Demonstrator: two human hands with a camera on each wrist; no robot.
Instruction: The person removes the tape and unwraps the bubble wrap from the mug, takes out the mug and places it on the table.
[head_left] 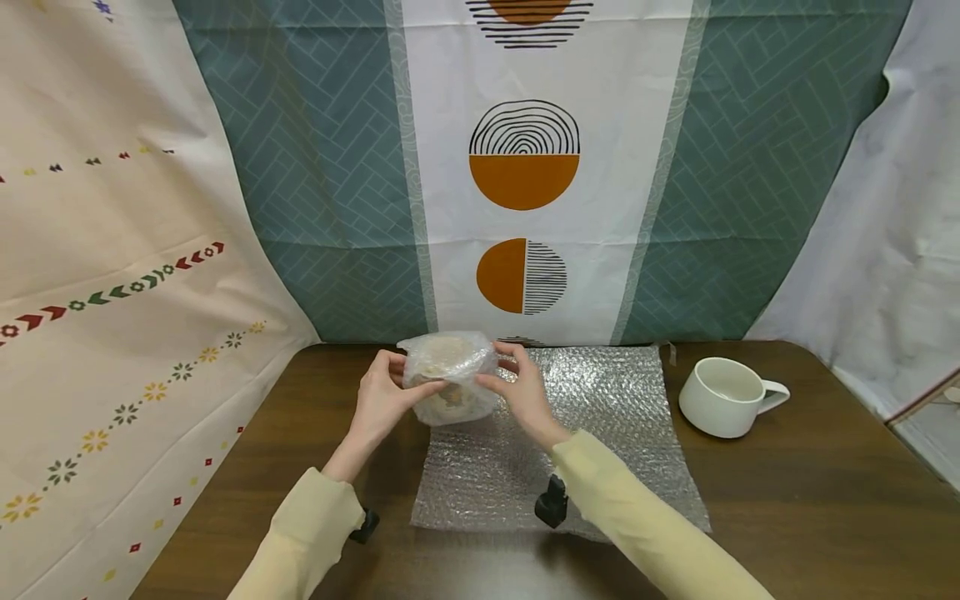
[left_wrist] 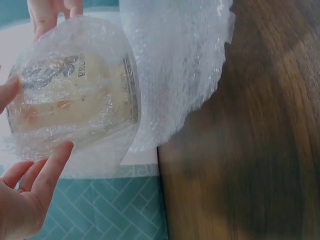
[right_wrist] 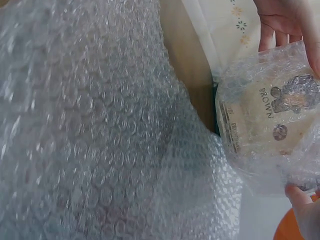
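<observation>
Both hands hold a bubble-wrapped bundle [head_left: 453, 375] above the far part of the table. Through the clear wrap shows a rounded cream-coloured item [right_wrist: 270, 120] printed with a dark bear-like figure and the word BROWN; the wrap hides its exact kind. My left hand [head_left: 378, 396] grips the bundle's left side, thumb on the near face. On the opposite side my right hand [head_left: 527, 393] grips it, its thumb also in front. Under and to the right of the bundle, a sheet of bubble wrap [head_left: 585, 433] lies flat on the table.
A white mug [head_left: 720, 400] stands on the wooden table [head_left: 810, 492] right of the sheet, handle pointing right. Patterned curtains [head_left: 337, 167] hang behind the table's far edge, with pale cloth [head_left: 112, 292] along the left side.
</observation>
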